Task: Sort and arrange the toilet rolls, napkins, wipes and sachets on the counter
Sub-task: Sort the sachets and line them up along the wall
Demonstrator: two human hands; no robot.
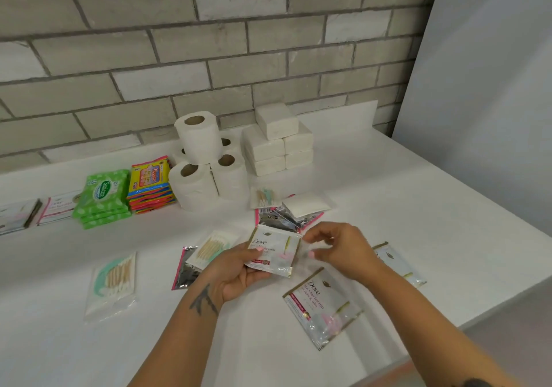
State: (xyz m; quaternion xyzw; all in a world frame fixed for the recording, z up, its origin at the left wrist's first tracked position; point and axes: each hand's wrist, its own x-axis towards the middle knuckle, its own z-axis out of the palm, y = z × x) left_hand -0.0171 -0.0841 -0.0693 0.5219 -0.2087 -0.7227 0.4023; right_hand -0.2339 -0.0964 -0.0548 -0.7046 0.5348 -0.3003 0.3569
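Gripping one Dove sachet (272, 250) in your left hand (236, 270), just before the toilet rolls (206, 159) on the bench (388, 183), right hand (340, 246) pinching loosely at nothing: light, limp, slick foil, best pinched by its sealed edges.

Five toilet rolls (198, 140), five napkin packs (276, 120), two stacks of wipes (103, 196), three cotton-bud packets (115, 279)

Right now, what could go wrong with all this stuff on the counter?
1. The toilet rolls are stacked with one balanced on top; a bump might topple it.
2. One sachet lies close to the counter's front edge and could get knocked off by an arm.
3. The left hand holds a sachet loosely by one side, so it might slip.
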